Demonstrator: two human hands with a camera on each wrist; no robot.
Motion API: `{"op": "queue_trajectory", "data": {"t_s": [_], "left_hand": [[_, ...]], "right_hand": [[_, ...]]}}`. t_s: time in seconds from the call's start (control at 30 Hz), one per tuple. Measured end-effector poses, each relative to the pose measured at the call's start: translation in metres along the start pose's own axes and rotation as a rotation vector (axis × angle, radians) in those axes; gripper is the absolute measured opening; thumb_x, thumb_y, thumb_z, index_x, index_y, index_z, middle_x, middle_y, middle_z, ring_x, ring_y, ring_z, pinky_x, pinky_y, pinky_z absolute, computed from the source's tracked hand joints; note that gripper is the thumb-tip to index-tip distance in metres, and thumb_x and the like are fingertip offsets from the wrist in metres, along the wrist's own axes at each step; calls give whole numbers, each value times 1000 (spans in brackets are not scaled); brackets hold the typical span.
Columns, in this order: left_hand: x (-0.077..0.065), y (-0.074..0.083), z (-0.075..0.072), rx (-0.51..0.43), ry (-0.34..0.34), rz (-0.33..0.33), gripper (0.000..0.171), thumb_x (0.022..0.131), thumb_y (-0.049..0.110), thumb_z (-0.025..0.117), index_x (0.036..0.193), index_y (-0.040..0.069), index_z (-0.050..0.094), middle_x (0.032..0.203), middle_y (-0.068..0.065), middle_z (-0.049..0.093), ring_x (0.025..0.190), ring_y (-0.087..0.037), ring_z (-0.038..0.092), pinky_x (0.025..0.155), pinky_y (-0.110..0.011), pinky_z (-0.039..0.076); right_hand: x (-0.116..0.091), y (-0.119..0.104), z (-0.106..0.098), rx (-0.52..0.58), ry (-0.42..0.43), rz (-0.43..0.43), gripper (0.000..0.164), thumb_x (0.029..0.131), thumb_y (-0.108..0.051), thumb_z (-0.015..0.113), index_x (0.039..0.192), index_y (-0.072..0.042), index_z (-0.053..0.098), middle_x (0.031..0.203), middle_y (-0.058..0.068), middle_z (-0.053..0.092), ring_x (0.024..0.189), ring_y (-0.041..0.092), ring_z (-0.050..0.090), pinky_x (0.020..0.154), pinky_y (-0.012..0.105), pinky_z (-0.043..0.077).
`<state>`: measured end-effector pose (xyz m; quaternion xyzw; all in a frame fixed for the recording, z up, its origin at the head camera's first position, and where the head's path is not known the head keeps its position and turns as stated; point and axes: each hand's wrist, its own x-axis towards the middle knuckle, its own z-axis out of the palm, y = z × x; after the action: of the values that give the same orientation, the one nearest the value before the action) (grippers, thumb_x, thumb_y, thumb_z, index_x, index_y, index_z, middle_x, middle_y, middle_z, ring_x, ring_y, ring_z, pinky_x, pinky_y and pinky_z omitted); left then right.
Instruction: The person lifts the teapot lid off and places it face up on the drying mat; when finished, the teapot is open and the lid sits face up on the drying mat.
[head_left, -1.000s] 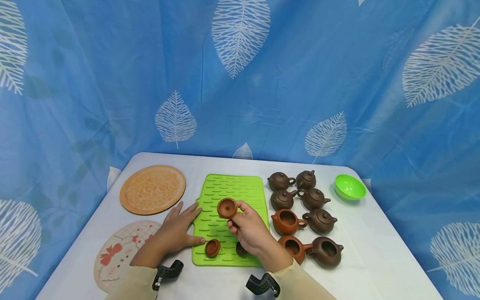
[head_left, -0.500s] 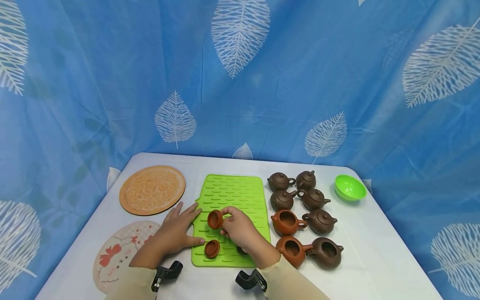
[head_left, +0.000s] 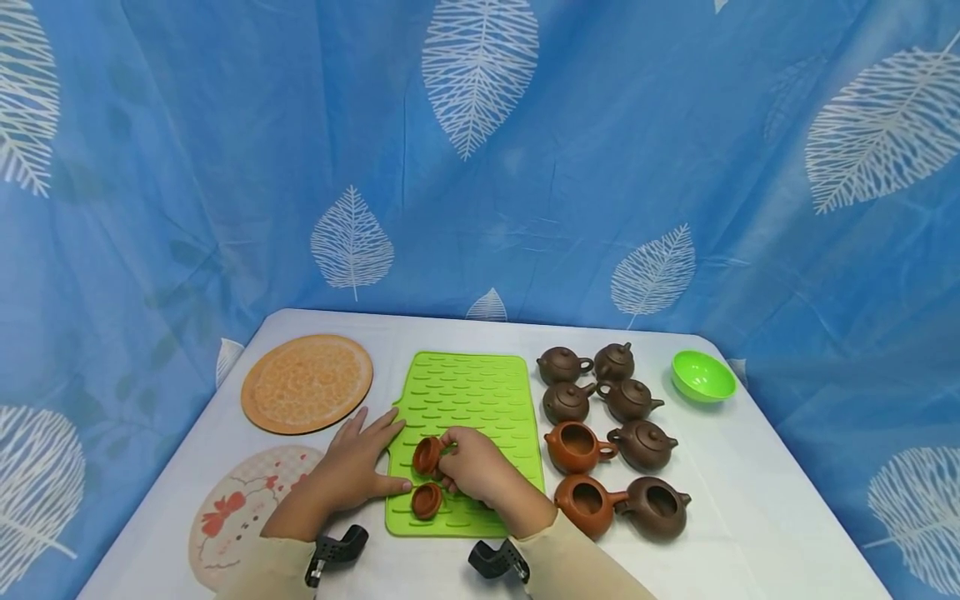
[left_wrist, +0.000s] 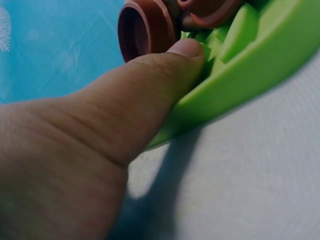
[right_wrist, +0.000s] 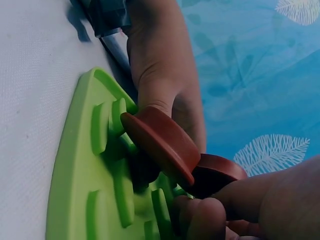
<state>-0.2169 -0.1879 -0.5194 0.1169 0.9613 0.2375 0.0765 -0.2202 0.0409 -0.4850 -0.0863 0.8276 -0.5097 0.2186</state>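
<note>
While the spread left hand touches a green rectangular mat, the right hand pinches a round reddish-brown clay lid at the frame's lower centre. A matching lid lies below.

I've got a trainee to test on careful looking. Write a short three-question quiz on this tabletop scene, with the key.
1. True or false: the left hand grips the green bowl.
2. How many teapots stand open on top, with no lid on?
3. The right hand grips: (a) a teapot; (b) a reddish-brown lid; (c) the round pizza-patterned board.

Key:
1. False; it rests at the left edge of the green mat.
2. Three.
3. b.
</note>
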Motion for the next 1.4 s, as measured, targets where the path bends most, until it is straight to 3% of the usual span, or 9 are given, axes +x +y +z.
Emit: {"op": "queue_trajectory", "data": {"t_s": [0.27,0.67,0.9,1.13,1.4], "left_hand": [[0,0,0,4,1,-6,107,74,72,83,160,19,47,173,-2,30,161,-47,6,124,-72,12],[0,1,-1,8,3,-2,107,73,72,83,159,19,47,173,-2,30,161,-48,6,124,-73,13],[-1,1,-2,16,-1,2,107,74,72,83,160,19,47,173,-2,30,161,-48,6,124,-73,12],[-1,0,-1,12,3,12,106,74,71,83,159,19,48,172,-3,31,160,-48,7,124,-73,12],[0,-1,1,12,10,27,107,74,71,83,160,18,47,173,-3,30,160,-49,7,124,-73,12]], "right_hand": [[-4,-2,-5,-90,-22,10,11,105,-11,60,106,-6,69,67,7,66,56,18,59,50,31,40],[-8,-7,-6,-132,14,7,21,103,-10,57,119,-4,69,68,9,69,53,17,55,49,31,38],[-11,-8,-11,-142,31,23,24,101,-12,56,122,-9,68,68,8,68,50,17,49,47,32,36],[-16,-9,-24,-127,40,-29,26,106,-17,56,127,-6,66,83,9,68,61,21,60,52,34,43],[-27,-13,-55,-113,79,-106,28,108,-23,55,128,-6,66,97,15,72,70,23,65,58,33,47]]}}
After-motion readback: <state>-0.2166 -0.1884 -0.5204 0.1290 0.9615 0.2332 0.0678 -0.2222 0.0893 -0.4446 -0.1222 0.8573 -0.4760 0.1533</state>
